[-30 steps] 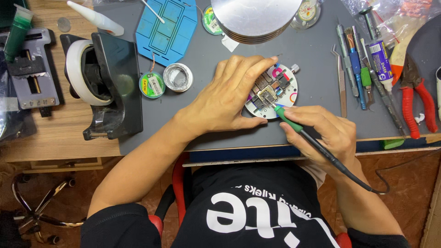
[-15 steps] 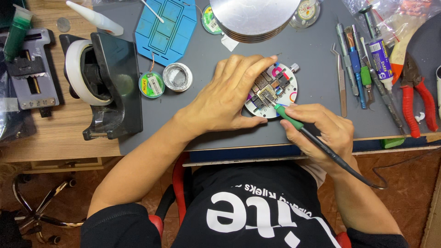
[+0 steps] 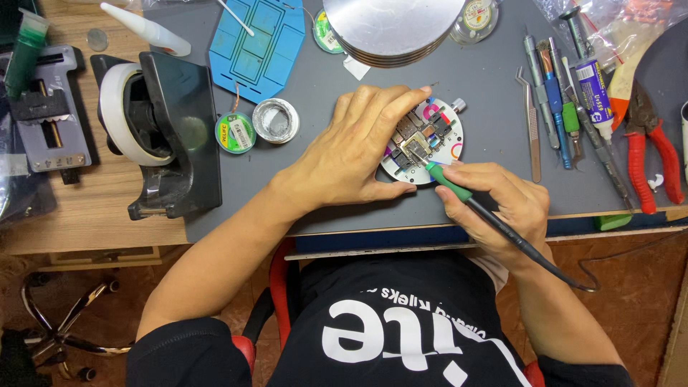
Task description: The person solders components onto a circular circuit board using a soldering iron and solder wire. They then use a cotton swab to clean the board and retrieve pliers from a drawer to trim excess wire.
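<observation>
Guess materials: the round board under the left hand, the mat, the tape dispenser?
Round board: likely rigid laminate with a white printed face, small parts mounted on it. Mat: grey, matte, no glare, probably silicone or rubber. Tape dispenser: black, faint sheen, moulded edges, looks plastic. Left hand rests on the board.

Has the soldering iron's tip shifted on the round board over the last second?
No. The soldering iron tip sits at the same spot on the round circuit board, which has kept its place on the grey mat.

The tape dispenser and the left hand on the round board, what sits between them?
In the head view, a green-labelled spool and a small open metal tin sit on the grey mat between the tape dispenser and the left hand.
</observation>
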